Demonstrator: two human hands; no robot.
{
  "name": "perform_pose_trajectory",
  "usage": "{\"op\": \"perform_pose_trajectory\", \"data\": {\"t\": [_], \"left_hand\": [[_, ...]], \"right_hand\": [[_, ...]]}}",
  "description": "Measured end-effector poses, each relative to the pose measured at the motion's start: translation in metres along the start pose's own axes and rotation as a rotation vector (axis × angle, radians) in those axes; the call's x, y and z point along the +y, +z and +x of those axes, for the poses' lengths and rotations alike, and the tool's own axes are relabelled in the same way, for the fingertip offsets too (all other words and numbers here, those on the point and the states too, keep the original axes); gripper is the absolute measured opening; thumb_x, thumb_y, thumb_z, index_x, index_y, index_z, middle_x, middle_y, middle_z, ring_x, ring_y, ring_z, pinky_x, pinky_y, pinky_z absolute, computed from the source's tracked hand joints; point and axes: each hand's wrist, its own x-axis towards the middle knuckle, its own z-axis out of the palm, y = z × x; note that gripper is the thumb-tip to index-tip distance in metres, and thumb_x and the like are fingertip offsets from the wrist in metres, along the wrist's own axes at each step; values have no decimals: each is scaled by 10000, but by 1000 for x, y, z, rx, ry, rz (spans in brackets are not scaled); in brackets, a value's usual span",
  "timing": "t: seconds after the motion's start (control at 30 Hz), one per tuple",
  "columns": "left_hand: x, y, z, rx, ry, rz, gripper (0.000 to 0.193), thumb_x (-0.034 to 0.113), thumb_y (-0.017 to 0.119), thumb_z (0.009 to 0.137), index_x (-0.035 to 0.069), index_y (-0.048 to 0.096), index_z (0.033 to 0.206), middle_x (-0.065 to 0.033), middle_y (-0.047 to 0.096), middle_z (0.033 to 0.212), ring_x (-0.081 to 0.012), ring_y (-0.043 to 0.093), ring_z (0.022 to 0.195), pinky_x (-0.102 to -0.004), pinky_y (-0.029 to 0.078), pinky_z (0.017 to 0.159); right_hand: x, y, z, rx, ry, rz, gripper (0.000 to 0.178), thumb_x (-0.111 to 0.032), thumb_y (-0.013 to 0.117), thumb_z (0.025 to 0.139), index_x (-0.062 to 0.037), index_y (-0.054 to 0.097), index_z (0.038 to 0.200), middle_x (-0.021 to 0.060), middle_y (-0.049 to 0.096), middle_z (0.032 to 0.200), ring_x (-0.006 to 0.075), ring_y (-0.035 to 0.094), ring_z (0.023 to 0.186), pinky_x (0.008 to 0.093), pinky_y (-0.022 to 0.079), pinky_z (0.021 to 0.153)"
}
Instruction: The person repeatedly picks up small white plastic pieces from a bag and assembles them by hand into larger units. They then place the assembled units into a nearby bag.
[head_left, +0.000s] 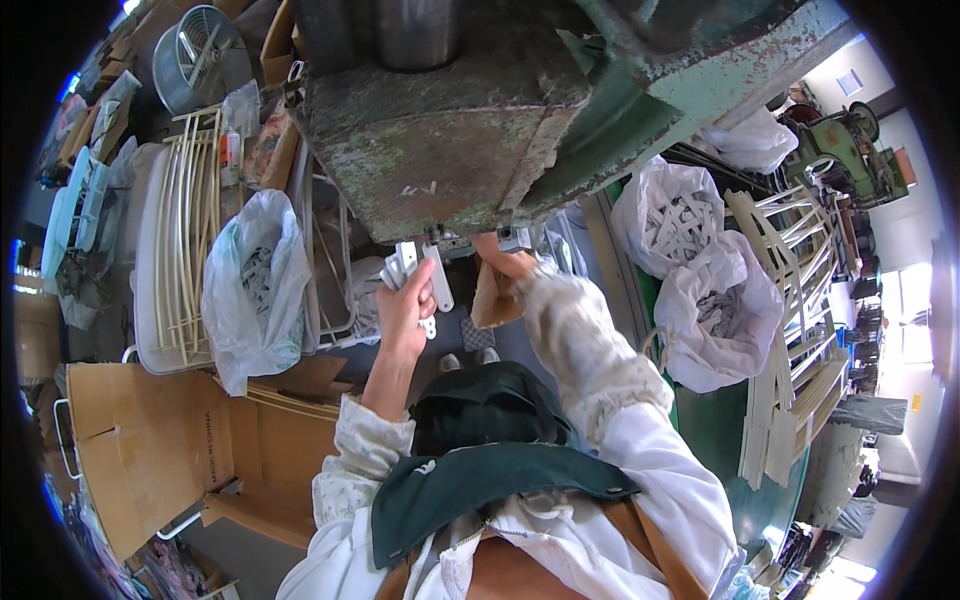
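My left hand (405,300) is raised below a big worn green machine (470,120) and grips a fanned bunch of flat white plastic strips (418,275). My right hand (503,258) reaches up under the machine's lower edge, right by a small metal fixture (512,238); its fingers are mostly hidden, so whether it holds anything is unclear. A brown cardboard piece (490,300) hangs just beneath that hand. Both forearms wear pale patterned sleeves, and a dark green apron covers my lap.
A clear bag of white pieces (255,290) and a tray of long cream rods (185,230) lie left. Two white bags of parts (700,290) and stacked cream frames (800,330) stand right. An open cardboard box (150,440) sits lower left, a fan (195,45) at top left.
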Motion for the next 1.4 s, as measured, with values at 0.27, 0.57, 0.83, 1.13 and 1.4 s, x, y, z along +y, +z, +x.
{"op": "perform_pose_trajectory", "data": {"t": [0.27,0.57,0.83,1.13,1.4], "left_hand": [[9,-29,-34,-84,-1,-70,203,128,512,869,-58,579,916,-131,629,792,-148,566,596,-240,445,544],[7,-33,-23,2,101,147,192,117,553,893,-17,564,1030,-145,654,785,-154,593,554,-256,470,512],[7,-26,-22,52,274,130,175,85,590,898,-35,591,1025,-102,596,692,-80,465,498,-204,319,445],[23,-17,-11,-53,305,199,161,61,596,889,-54,603,1001,-94,594,678,-74,486,511,-195,323,428],[35,-9,1,-103,267,374,154,72,606,859,-52,603,949,-84,599,645,-67,483,476,-189,331,404]], "right_hand": [[59,105,23,-400,262,-181,189,-119,628,800,-17,631,959,121,661,839,294,631,766,359,498,687],[26,27,17,-347,310,277,238,-161,677,793,-22,649,984,117,670,903,258,625,811,333,486,728],[-98,-98,43,-262,166,733,275,-190,721,787,-22,665,997,107,679,949,212,619,842,309,477,758],[-89,-78,35,-225,346,961,272,-170,740,785,3,657,978,80,676,846,128,595,758,292,482,672],[-112,-97,6,-522,651,1012,227,-195,684,841,28,667,800,-8,580,621,41,444,516,222,353,456]]}}
